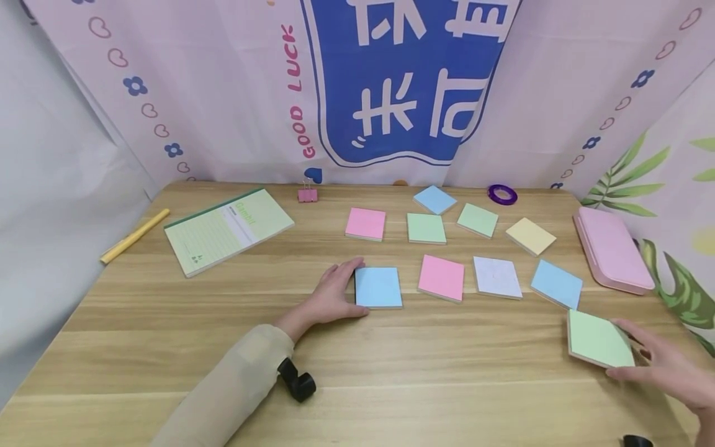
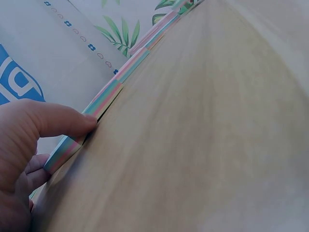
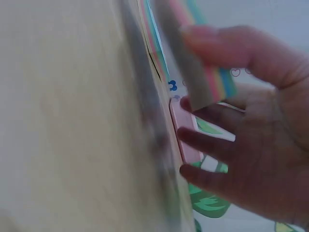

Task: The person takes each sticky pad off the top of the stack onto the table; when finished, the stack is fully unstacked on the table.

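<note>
Right hand (image 1: 667,369): grip grasping a green-topped sticky-note pad (image 1: 599,339), thumb on the near edge, fingers under the far side. Pad sits at the right front of the tabletop (image 1: 391,372); the right wrist view shows it tilted and off the wood, its side banded pink, yellow, green and blue.

Left hand (image 1: 334,293): thumb and fingers curled against the left edge of a blue pad (image 1: 378,287), which lies flat near the middle of the tabletop. Left wrist view confirms the thumb tip touching the pad's striped side.

Other pads lie flat and apart from one another. Front row, right of the blue pad: pink (image 1: 442,277), pale lilac (image 1: 496,277), blue (image 1: 556,284). Back row: pink (image 1: 365,223), green (image 1: 426,228), green (image 1: 477,220), yellow (image 1: 530,236), with one blue pad (image 1: 434,199) behind.

Also on the tabletop: green notebook (image 1: 229,228), yellow pen (image 1: 134,236), pink binder clip (image 1: 307,194), purple tape roll (image 1: 502,194), pink case (image 1: 611,249) at the right edge.
</note>
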Motion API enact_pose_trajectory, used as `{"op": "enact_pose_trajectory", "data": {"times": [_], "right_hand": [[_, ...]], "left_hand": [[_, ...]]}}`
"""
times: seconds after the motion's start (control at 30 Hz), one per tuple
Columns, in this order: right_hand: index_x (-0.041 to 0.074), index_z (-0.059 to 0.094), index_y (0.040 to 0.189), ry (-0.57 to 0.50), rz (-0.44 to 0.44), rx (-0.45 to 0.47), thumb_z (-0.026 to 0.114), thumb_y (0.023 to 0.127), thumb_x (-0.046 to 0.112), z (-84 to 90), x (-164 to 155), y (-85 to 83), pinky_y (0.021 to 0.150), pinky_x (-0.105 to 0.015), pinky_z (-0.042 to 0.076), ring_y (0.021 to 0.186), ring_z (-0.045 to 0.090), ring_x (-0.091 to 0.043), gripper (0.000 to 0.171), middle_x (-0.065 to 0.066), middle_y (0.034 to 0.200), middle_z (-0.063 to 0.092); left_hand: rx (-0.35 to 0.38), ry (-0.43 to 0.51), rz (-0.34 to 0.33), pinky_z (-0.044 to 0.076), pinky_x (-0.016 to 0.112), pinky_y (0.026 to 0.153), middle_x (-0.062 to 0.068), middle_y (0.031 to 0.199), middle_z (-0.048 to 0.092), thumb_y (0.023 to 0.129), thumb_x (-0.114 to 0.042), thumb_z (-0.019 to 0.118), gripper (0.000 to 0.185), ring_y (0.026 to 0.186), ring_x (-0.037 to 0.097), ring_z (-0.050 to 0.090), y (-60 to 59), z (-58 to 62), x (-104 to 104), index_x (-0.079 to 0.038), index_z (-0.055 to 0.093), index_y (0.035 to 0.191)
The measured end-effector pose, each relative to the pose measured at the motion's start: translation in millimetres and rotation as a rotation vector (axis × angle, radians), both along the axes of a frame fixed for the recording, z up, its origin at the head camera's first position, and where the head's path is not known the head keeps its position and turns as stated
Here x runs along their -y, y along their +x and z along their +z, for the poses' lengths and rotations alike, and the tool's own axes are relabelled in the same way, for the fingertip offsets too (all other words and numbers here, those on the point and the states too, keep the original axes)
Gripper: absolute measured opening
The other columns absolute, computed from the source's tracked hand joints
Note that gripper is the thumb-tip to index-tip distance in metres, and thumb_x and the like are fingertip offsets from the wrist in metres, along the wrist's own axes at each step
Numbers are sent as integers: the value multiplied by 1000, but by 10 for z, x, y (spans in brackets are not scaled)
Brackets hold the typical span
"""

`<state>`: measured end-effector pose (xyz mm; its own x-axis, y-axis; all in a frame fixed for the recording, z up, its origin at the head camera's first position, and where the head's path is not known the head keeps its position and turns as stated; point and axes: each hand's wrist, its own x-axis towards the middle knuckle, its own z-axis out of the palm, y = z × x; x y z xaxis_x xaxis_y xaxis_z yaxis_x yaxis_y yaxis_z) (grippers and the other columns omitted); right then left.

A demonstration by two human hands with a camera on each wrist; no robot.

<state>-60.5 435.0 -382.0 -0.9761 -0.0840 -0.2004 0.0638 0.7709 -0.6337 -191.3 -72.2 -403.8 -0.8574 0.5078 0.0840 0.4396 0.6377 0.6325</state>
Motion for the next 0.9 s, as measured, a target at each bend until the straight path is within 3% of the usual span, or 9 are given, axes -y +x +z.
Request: {"op": "enact_pose_trajectory", "data": {"times": [0.03,0.13,0.4,0.6,0.67,0.77,0.9], "right_hand": [[-8,4,133,-17,6,25,65,76,14,-7,1,2,75,-68,17,108,6,-61,86,-41,129,3],[-8,3,133,-49,18,64,66,74,13,-40,-5,5,77,-69,11,109,0,-60,88,-42,128,2],[-9,10,132,-45,121,-22,68,68,5,-142,-34,-40,81,-68,1,113,-4,-56,87,-43,126,7],[-6,7,133,-72,135,-21,68,68,5,-134,1,-75,85,-65,-4,118,-12,-41,90,-42,127,5],[-3,2,135,-68,119,-3,66,71,7,-74,39,-92,82,-67,0,118,-11,-45,91,-41,128,2],[1,-7,135,-43,97,37,60,80,11,120,146,-145,73,-70,17,109,2,-61,87,-41,129,-3],[7,-8,137,71,96,-36,52,87,20,518,352,-274,66,-68,26,100,17,-65,80,-36,132,-2]], "left_hand": [[-1,0,0,4,35,101,8,130,36,65,-31,73,89,121,17,28,-3,-4,-3,-5,24,134],[-4,4,-2,5,35,101,8,130,36,65,-30,74,88,121,17,28,-13,-20,-10,-5,24,134],[-11,6,-2,5,36,101,9,130,36,64,-30,74,88,121,18,29,-28,-26,-25,-5,26,133],[-11,14,1,5,37,101,9,131,35,65,-30,74,88,121,18,28,-28,-17,-27,-4,26,133],[-3,22,6,6,38,101,11,132,34,64,-32,74,90,121,20,27,-23,-13,-20,-3,25,133],[43,50,21,13,39,100,12,135,29,63,-35,75,95,122,23,25,-14,15,9,-3,21,135],[102,99,23,20,41,98,16,138,21,66,-35,72,94,124,27,21,-40,132,101,-2,18,135]]}}
